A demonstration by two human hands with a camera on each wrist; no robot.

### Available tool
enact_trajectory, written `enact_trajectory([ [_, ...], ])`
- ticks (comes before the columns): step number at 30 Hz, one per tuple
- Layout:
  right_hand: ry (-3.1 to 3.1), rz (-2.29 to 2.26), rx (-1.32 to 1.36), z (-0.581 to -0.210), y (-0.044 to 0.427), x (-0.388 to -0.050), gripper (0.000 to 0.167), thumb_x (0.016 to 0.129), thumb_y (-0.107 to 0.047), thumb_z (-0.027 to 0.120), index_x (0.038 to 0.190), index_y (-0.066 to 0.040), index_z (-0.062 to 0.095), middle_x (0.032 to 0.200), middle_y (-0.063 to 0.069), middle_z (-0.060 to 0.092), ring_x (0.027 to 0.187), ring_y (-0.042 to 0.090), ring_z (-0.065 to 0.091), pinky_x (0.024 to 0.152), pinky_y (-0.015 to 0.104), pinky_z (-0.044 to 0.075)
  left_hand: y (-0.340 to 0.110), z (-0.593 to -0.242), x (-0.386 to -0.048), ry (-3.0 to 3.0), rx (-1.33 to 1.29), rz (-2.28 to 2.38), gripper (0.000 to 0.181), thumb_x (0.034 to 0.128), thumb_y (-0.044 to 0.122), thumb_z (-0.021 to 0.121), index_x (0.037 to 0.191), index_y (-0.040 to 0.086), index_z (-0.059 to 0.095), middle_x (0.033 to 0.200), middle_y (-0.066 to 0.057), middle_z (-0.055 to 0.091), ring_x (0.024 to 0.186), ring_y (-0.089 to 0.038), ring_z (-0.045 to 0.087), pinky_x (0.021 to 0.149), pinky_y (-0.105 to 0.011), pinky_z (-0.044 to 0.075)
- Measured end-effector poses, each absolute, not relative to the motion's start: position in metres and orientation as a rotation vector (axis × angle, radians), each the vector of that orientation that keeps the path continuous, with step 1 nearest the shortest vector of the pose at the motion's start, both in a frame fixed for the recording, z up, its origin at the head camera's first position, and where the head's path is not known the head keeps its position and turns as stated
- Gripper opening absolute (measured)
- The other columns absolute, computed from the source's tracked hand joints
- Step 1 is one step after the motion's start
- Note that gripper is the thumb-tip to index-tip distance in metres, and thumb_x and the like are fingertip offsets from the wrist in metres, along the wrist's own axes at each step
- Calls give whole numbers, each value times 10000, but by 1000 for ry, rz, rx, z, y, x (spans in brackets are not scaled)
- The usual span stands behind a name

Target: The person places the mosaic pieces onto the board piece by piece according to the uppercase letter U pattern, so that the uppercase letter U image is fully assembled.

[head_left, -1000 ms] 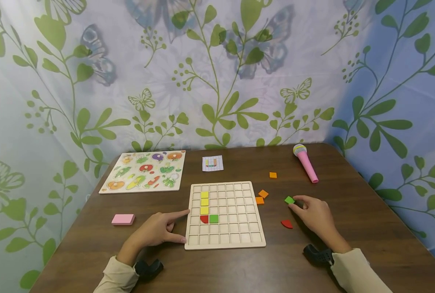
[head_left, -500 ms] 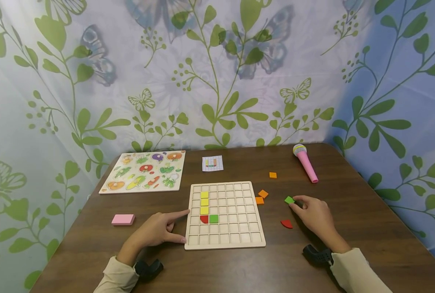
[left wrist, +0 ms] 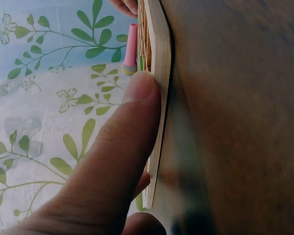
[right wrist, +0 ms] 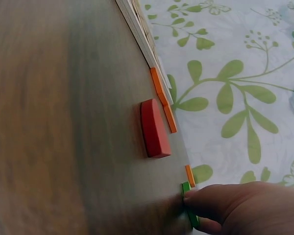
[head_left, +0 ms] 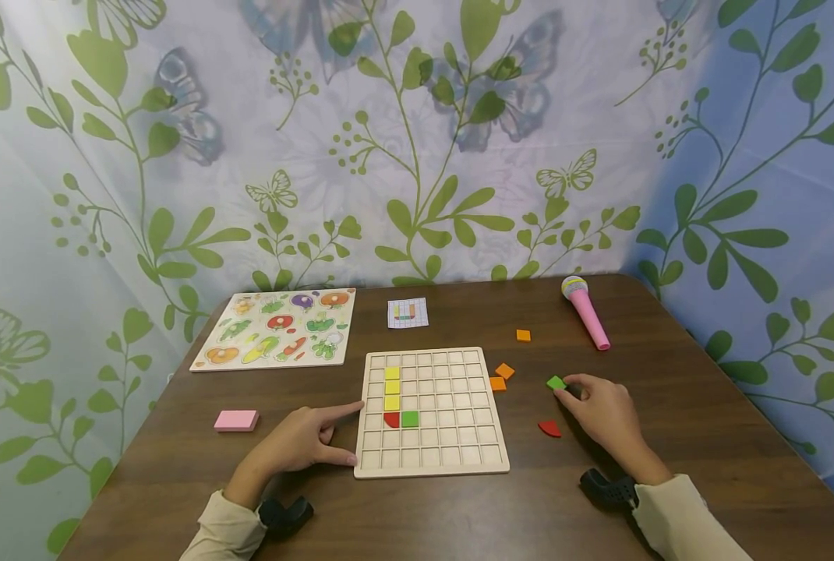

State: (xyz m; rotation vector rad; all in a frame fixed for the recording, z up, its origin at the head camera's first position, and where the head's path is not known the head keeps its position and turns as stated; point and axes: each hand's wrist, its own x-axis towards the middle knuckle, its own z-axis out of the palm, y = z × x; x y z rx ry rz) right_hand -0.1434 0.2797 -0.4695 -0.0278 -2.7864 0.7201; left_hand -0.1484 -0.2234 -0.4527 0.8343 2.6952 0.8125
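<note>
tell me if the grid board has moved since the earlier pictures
No. In the head view, the grid board lies where it did, with no visible shift in any direction against the vegetable puzzle.

5 pieces (head_left: 392,387) lie in the grid board (head_left: 436,413), card (head_left: 408,313) behind.

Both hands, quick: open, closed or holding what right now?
Left hand: open, fingertips touching the left edge of the wooden grid board.
Right hand: closed, pinching a green tile beyond the board's right side.
</note>
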Motion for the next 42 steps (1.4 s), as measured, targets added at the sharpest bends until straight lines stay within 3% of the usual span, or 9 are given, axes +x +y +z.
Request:
enact_trajectory([
  [18, -2735, 724, 22, -472, 278, -141, 273, 926, -231, 728, 1102, -27, 771, 542, -43, 392, 475, 129, 354, 456, 273, 276, -223, -451, -148, 2681, 827, 824, 853, 782, 593, 815, 1521, 285, 518, 580, 134, 325, 517, -24, 274, 517, -225, 296],
  [42, -2550, 847, 223, -466, 241, -131, 210, 847, -191, 850, 1034, -114, 792, 533, -106, 306, 438, 68, 260, 416, 256, 244, -223, -451, -148, 2675, 797, 812, 862, 780, 600, 813, 1527, 295, 509, 572, 131, 332, 506, -26, 276, 510, -223, 295],
])
